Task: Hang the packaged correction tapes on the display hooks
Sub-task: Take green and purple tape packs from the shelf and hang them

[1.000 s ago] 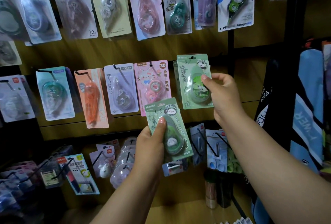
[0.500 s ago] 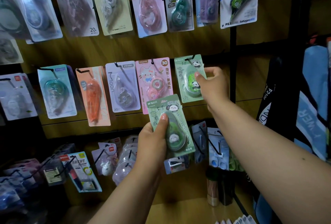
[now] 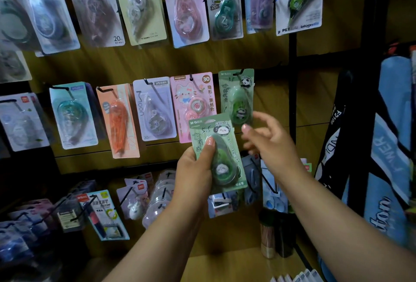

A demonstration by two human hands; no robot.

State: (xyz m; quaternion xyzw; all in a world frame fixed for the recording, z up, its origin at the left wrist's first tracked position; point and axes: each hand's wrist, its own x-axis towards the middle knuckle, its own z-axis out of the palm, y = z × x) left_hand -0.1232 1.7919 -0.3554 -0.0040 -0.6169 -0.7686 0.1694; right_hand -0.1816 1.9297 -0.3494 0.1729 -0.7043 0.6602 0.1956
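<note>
My left hand (image 3: 195, 170) grips a green panda correction tape pack (image 3: 221, 153) by its lower left, thumb on the front, held in front of the wall. A second green panda pack (image 3: 236, 96) hangs on a black hook (image 3: 242, 71) at the right end of the middle row. My right hand (image 3: 269, 144) hovers just below and right of that hung pack, fingers loosely spread, holding nothing and close to the right edge of the held pack.
The wooden display wall (image 3: 202, 58) carries rows of hung tape packs: a pink cat pack (image 3: 193, 106), a lilac pack (image 3: 155, 108), an orange pack (image 3: 118, 120). Lower hooks (image 3: 261, 176) hold small items. Blue and black bags (image 3: 387, 146) hang at right.
My right hand let go of the green pack, which now hangs on the hook, and dropped down toward the pack in my left hand. My left hand raised its pack slightly.
</note>
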